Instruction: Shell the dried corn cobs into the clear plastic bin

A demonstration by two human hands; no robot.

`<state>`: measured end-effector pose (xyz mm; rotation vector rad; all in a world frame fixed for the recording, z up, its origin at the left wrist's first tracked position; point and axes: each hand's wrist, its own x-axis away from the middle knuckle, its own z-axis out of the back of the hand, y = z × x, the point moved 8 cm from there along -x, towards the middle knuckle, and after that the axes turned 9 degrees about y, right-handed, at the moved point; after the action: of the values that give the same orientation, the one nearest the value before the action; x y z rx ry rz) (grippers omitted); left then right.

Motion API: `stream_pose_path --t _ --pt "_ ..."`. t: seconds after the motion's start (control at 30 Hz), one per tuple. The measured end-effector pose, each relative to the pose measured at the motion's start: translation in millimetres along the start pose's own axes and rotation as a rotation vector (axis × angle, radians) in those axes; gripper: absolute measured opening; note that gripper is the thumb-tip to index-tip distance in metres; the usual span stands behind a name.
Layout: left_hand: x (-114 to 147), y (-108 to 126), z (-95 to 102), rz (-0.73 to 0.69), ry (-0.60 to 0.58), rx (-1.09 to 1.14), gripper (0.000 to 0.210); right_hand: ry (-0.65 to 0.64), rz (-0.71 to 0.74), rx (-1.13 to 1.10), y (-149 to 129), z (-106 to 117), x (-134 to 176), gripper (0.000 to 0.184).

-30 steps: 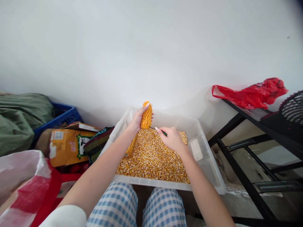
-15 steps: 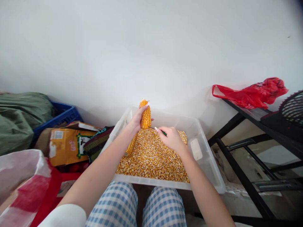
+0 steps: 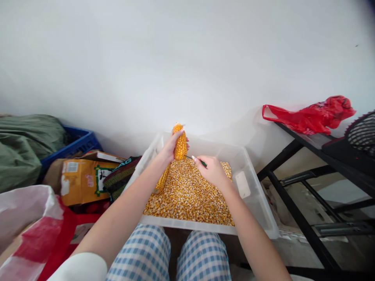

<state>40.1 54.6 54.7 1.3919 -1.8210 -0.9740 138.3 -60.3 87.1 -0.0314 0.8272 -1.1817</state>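
My left hand (image 3: 172, 146) is wrapped round an ear of corn (image 3: 180, 146), held nearly upright above the back of a clear plastic bin (image 3: 258, 195). My right hand (image 3: 211, 169) grips a screwdriver (image 3: 202, 163) with a dark green handle. Its thin metal shaft points left and its tip meets the lower right side of the ear. Below both hands, loose corn kernels (image 3: 187, 199) cover the bin's floor. A second ear (image 3: 161, 181) lies on the kernels at the left, partly hidden by my left forearm.
A white wall (image 3: 187, 66) rises behind the bin. To the left are a blue crate (image 3: 77, 144), an orange cardboard box (image 3: 79, 181) and a red-and-white bag (image 3: 32, 230). On the right, a black metal frame (image 3: 290, 203) carries a red plastic bag (image 3: 319, 115).
My right hand and the screwdriver have shifted very slightly, with more of the handle showing. The fingers of my left hand have closed a little further round the ear's right side.
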Motion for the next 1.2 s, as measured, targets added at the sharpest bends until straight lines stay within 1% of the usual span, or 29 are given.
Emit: stream_pose_path --t 0.13,0.3,0.47,0.57,0.67,0.73,0.83,1.0,1.1,1.2 --pt "0 1 -1.0 -0.039 -0.016 -0.024 0.051 -0.011 -0.023 0.002 2 -1 0 0.039" --pt "2 5 -1.9 -0.097 0.004 -0.080 0.054 -0.032 -0.060 0.015 4 -3 1 0.043" --pt "6 5 -6.7 -0.182 -0.007 -0.139 0.055 -0.038 -0.055 0.081 3 -11 3 0.038" --pt "6 2 -6.9 -0.196 0.010 -0.154 0.054 -0.025 -0.063 0.099 6 -14 3 0.037" --pt "6 -1 -8.6 -0.171 -0.003 -0.163 0.052 -0.060 -0.107 0.014 12 -18 3 0.038" --pt "5 -4 -9.8 -0.135 -0.017 -0.167 0.049 -0.094 -0.149 -0.097 17 -20 2 0.038" --pt "7 -5 -11.0 -0.104 -0.032 -0.201 0.047 -0.105 -0.175 -0.245 19 -18 1 0.034" --pt "13 1 -14.5 -0.170 -0.084 -0.297 0.045 -0.193 -0.157 -0.264 17 -25 3 0.032" --pt "16 4 -15.5 -0.208 -0.086 -0.338 0.043 -0.224 -0.159 -0.286 18 -30 3 0.031" --pt "21 3 -21.6 -0.266 -0.123 -0.446 0.043 -0.255 -0.143 -0.270 19 -34 4 0.031"
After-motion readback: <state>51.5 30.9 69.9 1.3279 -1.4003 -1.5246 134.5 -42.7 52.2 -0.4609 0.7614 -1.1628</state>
